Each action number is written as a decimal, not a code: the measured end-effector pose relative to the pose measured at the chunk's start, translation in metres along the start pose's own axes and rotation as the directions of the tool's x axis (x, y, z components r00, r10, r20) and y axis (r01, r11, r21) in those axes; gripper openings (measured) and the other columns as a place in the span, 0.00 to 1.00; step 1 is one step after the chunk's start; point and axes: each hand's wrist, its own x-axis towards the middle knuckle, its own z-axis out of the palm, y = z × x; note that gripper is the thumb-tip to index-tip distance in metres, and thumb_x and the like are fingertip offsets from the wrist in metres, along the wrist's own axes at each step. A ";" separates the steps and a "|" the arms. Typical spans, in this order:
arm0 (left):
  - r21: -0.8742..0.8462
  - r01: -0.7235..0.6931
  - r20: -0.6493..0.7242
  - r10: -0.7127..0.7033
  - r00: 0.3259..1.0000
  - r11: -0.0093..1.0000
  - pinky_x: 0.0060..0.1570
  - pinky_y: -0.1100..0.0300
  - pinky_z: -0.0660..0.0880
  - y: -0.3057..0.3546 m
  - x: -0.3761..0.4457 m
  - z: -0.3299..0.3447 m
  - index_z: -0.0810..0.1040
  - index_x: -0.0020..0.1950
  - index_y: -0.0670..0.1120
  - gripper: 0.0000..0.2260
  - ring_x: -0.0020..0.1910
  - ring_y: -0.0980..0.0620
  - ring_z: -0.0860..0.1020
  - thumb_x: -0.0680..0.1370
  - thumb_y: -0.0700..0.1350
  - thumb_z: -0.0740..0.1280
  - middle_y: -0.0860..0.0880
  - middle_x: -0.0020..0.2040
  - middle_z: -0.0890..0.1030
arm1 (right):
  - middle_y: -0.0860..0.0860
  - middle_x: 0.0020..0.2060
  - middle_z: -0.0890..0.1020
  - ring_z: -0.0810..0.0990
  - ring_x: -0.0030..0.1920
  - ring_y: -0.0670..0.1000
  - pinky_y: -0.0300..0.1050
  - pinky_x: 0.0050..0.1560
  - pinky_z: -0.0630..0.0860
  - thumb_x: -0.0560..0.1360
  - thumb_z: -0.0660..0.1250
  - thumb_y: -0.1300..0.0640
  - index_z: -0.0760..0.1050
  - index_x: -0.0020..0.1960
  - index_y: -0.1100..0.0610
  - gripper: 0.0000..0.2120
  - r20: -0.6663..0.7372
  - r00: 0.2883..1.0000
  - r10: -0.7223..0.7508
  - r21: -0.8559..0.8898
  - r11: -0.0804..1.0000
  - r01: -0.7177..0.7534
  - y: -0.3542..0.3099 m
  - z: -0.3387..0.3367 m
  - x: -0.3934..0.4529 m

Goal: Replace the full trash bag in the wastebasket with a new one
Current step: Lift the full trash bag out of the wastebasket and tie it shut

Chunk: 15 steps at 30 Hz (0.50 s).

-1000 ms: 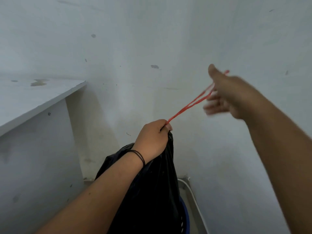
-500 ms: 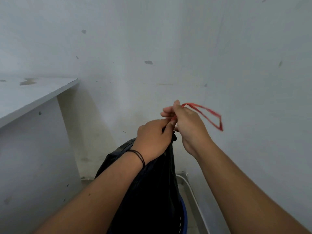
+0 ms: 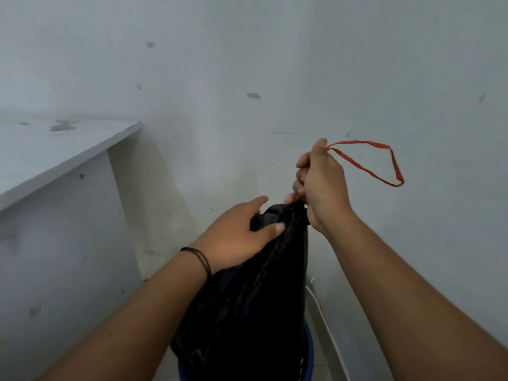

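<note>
Since the frame 0.5 s earlier, the left hand (image 3: 242,235) has loosened from a closed fist at the gathered neck of the black trash bag (image 3: 247,303) and now lies against it with fingers nearly straight and slightly apart, the thumb pressing the plastic below the bunched top. A thin black band (image 3: 202,259) circles that wrist. Just right of those fingertips, the right hand (image 3: 320,188) has risen and clamps its curled fingers around the twisted top of the bag, the thumb pointing up. From the thumb tip, the red drawstring (image 3: 368,166) loops out to the right, slack and clear of the wall (image 3: 302,64). Below both hands the bag hangs down into the blue wastebasket (image 3: 309,353), only its rim showing. Far left of the fingers stands a pale shelf (image 3: 55,149).
</note>
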 end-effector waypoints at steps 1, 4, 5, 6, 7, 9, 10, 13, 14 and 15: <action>0.052 0.043 0.031 -0.045 0.999 0.998 0.54 0.61 0.71 -0.010 -0.006 -0.003 0.70 0.65 0.54 0.22 0.54 0.57 0.75 0.72 0.58 0.66 0.58 0.54 0.75 | 0.46 0.20 0.63 0.61 0.18 0.46 0.40 0.21 0.68 0.79 0.49 0.40 0.67 0.38 0.56 0.22 -0.007 1.000 0.003 -0.011 1.000 -0.003 0.001 0.001 0.001; 0.266 0.170 0.059 -0.192 0.980 0.949 0.45 0.57 0.76 -0.038 -0.023 -0.007 0.76 0.51 0.47 0.11 0.47 0.48 0.78 0.70 0.49 0.67 0.48 0.47 0.78 | 0.45 0.22 0.61 0.58 0.20 0.45 0.38 0.20 0.60 0.79 0.51 0.42 0.66 0.39 0.55 0.19 0.005 1.000 0.017 0.008 1.000 -0.017 0.002 0.003 0.004; 0.286 0.243 0.016 -0.258 0.966 0.927 0.42 0.58 0.75 -0.045 -0.028 -0.010 0.76 0.49 0.46 0.09 0.45 0.47 0.78 0.71 0.47 0.66 0.47 0.46 0.79 | 0.45 0.22 0.61 0.58 0.20 0.45 0.37 0.20 0.59 0.79 0.52 0.42 0.66 0.39 0.54 0.19 0.009 1.000 0.010 -0.006 1.000 -0.009 0.002 0.002 0.005; 0.285 0.326 -0.039 -0.329 0.943 0.901 0.39 0.59 0.73 -0.052 -0.031 -0.014 0.77 0.49 0.46 0.09 0.44 0.47 0.78 0.72 0.47 0.65 0.47 0.46 0.79 | 0.45 0.22 0.62 0.58 0.20 0.45 0.37 0.20 0.58 0.79 0.53 0.43 0.66 0.38 0.54 0.19 0.008 1.000 -0.006 -0.041 0.999 0.006 0.001 0.000 0.006; 0.279 0.405 -0.087 -0.397 0.914 0.871 0.37 0.61 0.72 -0.057 -0.033 -0.020 0.77 0.50 0.46 0.09 0.43 0.47 0.77 0.72 0.47 0.65 0.47 0.47 0.79 | 0.45 0.21 0.62 0.59 0.19 0.44 0.36 0.20 0.58 0.79 0.53 0.43 0.67 0.37 0.54 0.18 0.003 1.000 -0.026 -0.089 0.996 0.027 0.000 -0.003 0.008; 0.236 0.534 -0.132 -0.518 0.845 0.812 0.34 0.62 0.71 -0.063 -0.035 -0.034 0.77 0.48 0.44 0.08 0.41 0.47 0.76 0.73 0.46 0.63 0.45 0.45 0.79 | 0.45 0.21 0.63 0.59 0.18 0.44 0.35 0.19 0.58 0.79 0.53 0.44 0.67 0.36 0.54 0.19 -0.001 0.998 -0.060 -0.185 0.981 0.058 0.000 -0.011 0.010; 0.170 0.585 -0.131 -0.571 0.811 0.793 0.34 0.61 0.73 -0.066 -0.034 -0.040 0.77 0.46 0.43 0.08 0.40 0.46 0.77 0.73 0.45 0.62 0.44 0.44 0.79 | 0.46 0.21 0.63 0.59 0.18 0.44 0.35 0.19 0.57 0.79 0.53 0.44 0.68 0.36 0.54 0.19 0.008 0.998 -0.063 -0.224 0.973 0.063 0.001 -0.015 0.011; -0.196 0.662 -0.040 -0.680 0.732 0.724 0.32 0.55 0.79 -0.063 -0.033 -0.054 0.77 0.44 0.39 0.08 0.39 0.43 0.79 0.75 0.40 0.60 0.40 0.42 0.80 | 0.45 0.20 0.63 0.59 0.18 0.45 0.36 0.20 0.58 0.79 0.53 0.45 0.71 0.36 0.55 0.20 0.039 0.997 -0.066 -0.276 0.958 0.074 -0.001 -0.026 0.012; -0.357 0.649 -0.012 -0.698 0.716 0.672 0.31 0.55 0.79 -0.060 -0.033 -0.056 0.77 0.43 0.40 0.08 0.38 0.43 0.80 0.77 0.41 0.60 0.40 0.41 0.81 | 0.44 0.19 0.64 0.60 0.19 0.45 0.37 0.21 0.59 0.80 0.53 0.45 0.72 0.37 0.56 0.19 0.043 0.997 -0.068 -0.283 0.956 0.077 -0.001 -0.029 0.012; -0.513 0.613 0.011 -0.709 0.705 0.601 0.33 0.55 0.78 -0.057 -0.032 -0.058 0.77 0.44 0.41 0.09 0.38 0.43 0.80 0.78 0.42 0.60 0.41 0.41 0.81 | 0.44 0.19 0.64 0.61 0.20 0.45 0.38 0.22 0.60 0.80 0.54 0.46 0.73 0.38 0.56 0.19 0.048 0.996 -0.070 -0.282 0.956 0.080 -0.002 -0.031 0.012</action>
